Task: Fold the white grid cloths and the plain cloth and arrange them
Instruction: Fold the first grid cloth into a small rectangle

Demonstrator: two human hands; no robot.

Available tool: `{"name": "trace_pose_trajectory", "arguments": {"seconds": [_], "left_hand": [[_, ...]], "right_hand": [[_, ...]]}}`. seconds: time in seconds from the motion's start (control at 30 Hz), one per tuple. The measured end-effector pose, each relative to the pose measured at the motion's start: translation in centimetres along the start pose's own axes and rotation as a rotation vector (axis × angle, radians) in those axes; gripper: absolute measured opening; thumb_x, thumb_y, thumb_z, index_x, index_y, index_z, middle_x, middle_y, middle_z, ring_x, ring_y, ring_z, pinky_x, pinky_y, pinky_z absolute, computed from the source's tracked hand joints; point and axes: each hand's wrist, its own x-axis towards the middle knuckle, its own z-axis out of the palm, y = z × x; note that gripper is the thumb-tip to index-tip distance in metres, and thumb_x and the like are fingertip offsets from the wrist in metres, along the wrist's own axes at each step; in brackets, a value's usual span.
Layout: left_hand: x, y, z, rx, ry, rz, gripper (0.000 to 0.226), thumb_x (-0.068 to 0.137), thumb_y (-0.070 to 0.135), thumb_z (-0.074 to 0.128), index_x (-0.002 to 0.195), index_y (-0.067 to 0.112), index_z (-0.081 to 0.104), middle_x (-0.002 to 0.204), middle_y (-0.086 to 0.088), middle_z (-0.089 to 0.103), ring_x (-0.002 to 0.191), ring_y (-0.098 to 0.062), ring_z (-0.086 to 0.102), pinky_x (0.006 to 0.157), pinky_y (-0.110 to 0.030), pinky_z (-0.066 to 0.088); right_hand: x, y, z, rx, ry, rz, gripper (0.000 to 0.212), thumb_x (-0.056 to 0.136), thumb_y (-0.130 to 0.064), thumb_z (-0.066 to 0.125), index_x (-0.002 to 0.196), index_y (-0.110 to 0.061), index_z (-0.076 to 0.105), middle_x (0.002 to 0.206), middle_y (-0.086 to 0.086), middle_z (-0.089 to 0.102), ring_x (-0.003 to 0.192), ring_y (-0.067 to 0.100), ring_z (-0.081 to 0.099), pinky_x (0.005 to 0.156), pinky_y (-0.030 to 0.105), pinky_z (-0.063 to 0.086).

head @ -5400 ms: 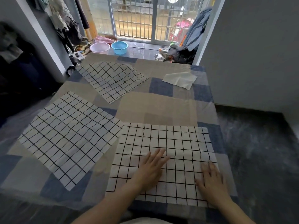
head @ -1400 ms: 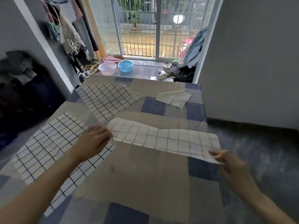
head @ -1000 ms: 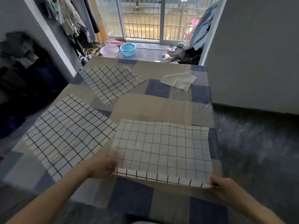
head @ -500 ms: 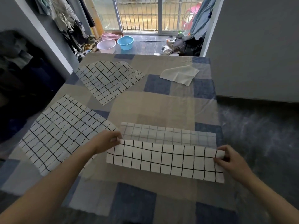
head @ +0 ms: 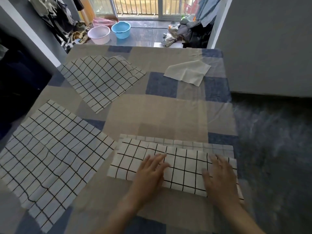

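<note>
**Both hands flat on the folded grid cloth**

Folded cloth (head: 182, 168): white with black grid lines, doubled into a long band, near-right part of the worktop (head: 157, 115). Its under layer shows as a paler strip along the far edge, so the edges don't line up.

Count: three grid cloths, one plain cloth. Left cloth (head: 50, 156) lies unfolded, flat, turned at an angle, its corner just beside the folded one. Far cloth (head: 101, 81) is unfolded, rumpled along its far edge. Plain cloth (head: 187, 72), off-white, creased, sits far right, well apart from the rest.

Left hand (head: 150, 173): palm down on the band, fingers straight and slightly spread, pointing away. Right hand (head: 219, 174): palm down near the band's right end, fingers spread; motion-blurred. Both forearms enter from the bottom edge. Neither hand pinches anything.
</note>
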Motion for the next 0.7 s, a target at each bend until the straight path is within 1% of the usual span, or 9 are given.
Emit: {"name": "trace_pose_trajectory", "arguments": {"seconds": [0.07, 0.1, 0.17, 0.3, 0.43, 0.5, 0.63, 0.7], "left_hand": [[-0.8, 0.9, 2.9, 0.015, -0.113, -0.047, 0.047, 0.093, 0.032, 0.042, 0.139, 0.030, 0.044, 0.156, 0.002, 0.032, 0.146, -0.018, 0.022, 0.116, -0.042, 0.013], [-0.8, 1.0, 3.7, 0.016, -0.139, -0.084, 0.051, 0.094, 0.035, 0.040, 0.145, 0.031, 0.038, 0.158, 0.002, 0.027, 0.147, -0.019, 0.018, 0.116, -0.043, 0.012], [-0.5, 0.9, 4.3, 0.033, -0.174, -0.118, 0.056, 0.096, 0.038, 0.039, 0.150, 0.031, 0.029, 0.161, 0.002, 0.020, 0.149, -0.022, 0.014, 0.115, -0.046, 0.012], [0.4, 0.2, 4.2, 0.054, -0.162, -0.201, 0.059, 0.098, 0.041, 0.035, 0.154, 0.030, 0.020, 0.162, 0.001, 0.012, 0.150, -0.022, 0.008, 0.116, -0.048, 0.007], [1.0, -0.5, 4.0, 0.083, -0.162, -0.286, 0.059, 0.099, 0.044, 0.031, 0.154, 0.034, 0.012, 0.163, 0.005, 0.003, 0.150, -0.019, -0.001, 0.118, -0.047, 0.005], [1.1, -0.6, 3.7, 0.086, -0.148, -0.316, 0.060, 0.099, 0.045, 0.030, 0.155, 0.034, 0.011, 0.163, 0.005, 0.002, 0.150, -0.019, -0.002, 0.118, -0.048, 0.005], [1.6, -0.8, 3.6, 0.103, -0.146, -0.320, 0.061, 0.099, 0.046, 0.032, 0.155, 0.033, 0.012, 0.163, 0.005, 0.001, 0.150, -0.020, -0.003, 0.117, -0.051, 0.005], [1.9, -1.0, 3.7, 0.113, -0.153, -0.306, 0.061, 0.098, 0.046, 0.031, 0.155, 0.032, 0.013, 0.163, 0.004, 0.001, 0.150, -0.021, -0.003, 0.117, -0.052, 0.005]], "right_hand": [[-0.8, -0.2, 2.9, -0.157, -0.148, -0.040, 0.067, 0.092, -0.050, 0.024, 0.148, -0.015, 0.033, 0.154, 0.009, 0.030, 0.143, 0.025, 0.024, 0.115, 0.047, 0.021], [-1.0, -0.3, 3.9, -0.191, -0.169, -0.035, 0.070, 0.091, -0.054, 0.020, 0.151, -0.018, 0.027, 0.158, 0.008, 0.022, 0.146, 0.024, 0.017, 0.116, 0.049, 0.014], [-0.7, -0.3, 5.1, -0.216, -0.152, -0.025, 0.072, 0.092, -0.058, 0.020, 0.153, -0.021, 0.020, 0.161, 0.006, 0.014, 0.148, 0.023, 0.010, 0.116, 0.049, 0.004], [0.7, -0.4, 5.5, -0.250, -0.155, -0.070, 0.071, 0.093, -0.060, 0.016, 0.154, -0.023, 0.015, 0.162, 0.004, 0.009, 0.149, 0.021, 0.003, 0.116, 0.048, -0.004], [2.0, -0.2, 5.4, -0.283, -0.158, -0.079, 0.072, 0.094, -0.060, 0.013, 0.154, -0.022, 0.013, 0.163, 0.004, 0.008, 0.149, 0.021, 0.003, 0.116, 0.051, -0.003], [2.5, 0.1, 5.4, -0.282, -0.153, -0.075, 0.072, 0.093, -0.061, 0.010, 0.155, -0.023, 0.012, 0.163, 0.004, 0.007, 0.149, 0.021, 0.004, 0.117, 0.052, -0.002], [2.9, 0.3, 5.7, -0.277, -0.150, -0.058, 0.072, 0.093, -0.059, 0.019, 0.155, -0.025, 0.008, 0.163, 0.003, 0.003, 0.149, 0.020, -0.001, 0.117, 0.055, 0.002], [3.0, 0.4, 5.9, -0.291, -0.146, -0.046, 0.073, 0.092, -0.059, 0.020, 0.155, -0.025, 0.006, 0.163, 0.003, 0.002, 0.150, 0.020, -0.002, 0.117, 0.056, 0.004]]}}
